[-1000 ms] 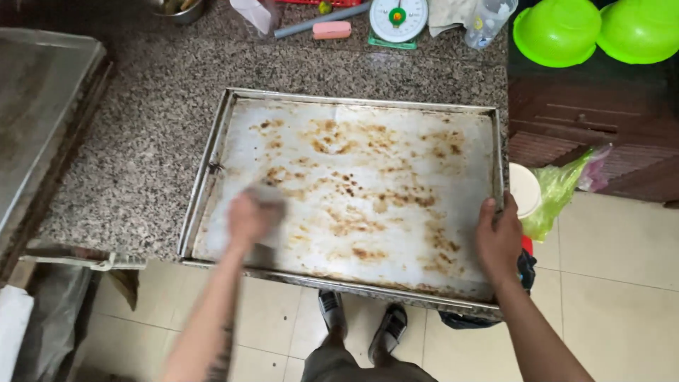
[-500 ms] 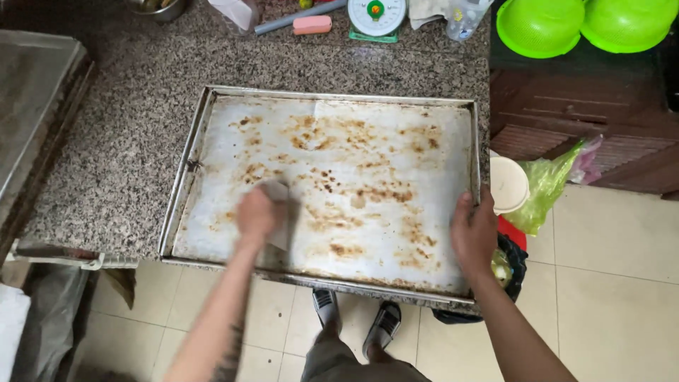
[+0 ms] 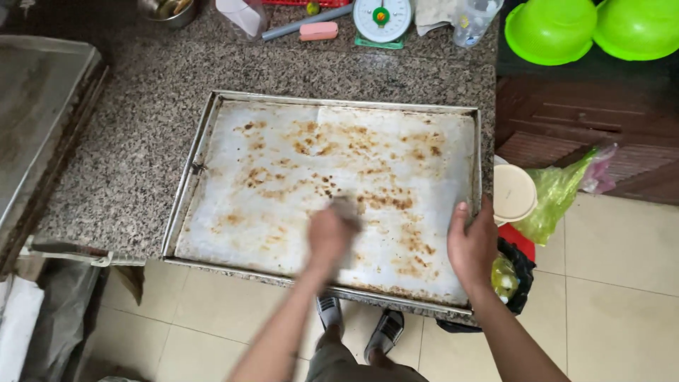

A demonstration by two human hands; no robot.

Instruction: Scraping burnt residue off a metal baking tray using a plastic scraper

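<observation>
Tray [image 3: 212, 134]: large, rectangular, metal; flat on a speckled granite counter [image 3: 141, 106], its near edge overhanging the counter's front; surface pale, with brown burnt spots scattered across the middle and right, thickest near the centre and the near right corner; rust-coloured marks along the near rim.

Left hand [image 3: 329, 237]: on the tray's surface, near-centre; fingers clenched over a small grey pad [image 3: 346, 206], pressed to the metal; the hand is blurred, so the exact grip is hard to read.

Right hand [image 3: 472, 244]: fingers wrapped over the tray's right rim near the front corner, thumb on the inner surface; grasping the tray, apparently to steady it.

Progress, as judged: scrubbing is in hand and far from finished; the left third looks paler and cleaner, though a few spots remain there; the central band and the right side carry most of the residue; nothing shows rinsing or wiping off.

Surroundings: second metal tray [image 3: 35, 106] at far left, apart from the first; kitchen scale [image 3: 382, 18], pink block [image 3: 318, 30] and a bottle [image 3: 475, 18] along the counter's back; two green bowls [image 3: 594, 28] on a dark wooden stand at right; a lidded tub [image 3: 513, 192] and green plastic bag [image 3: 555, 198] just beside the tray's right edge; the person's sandalled feet [image 3: 357, 325] on a tiled floor below.
</observation>
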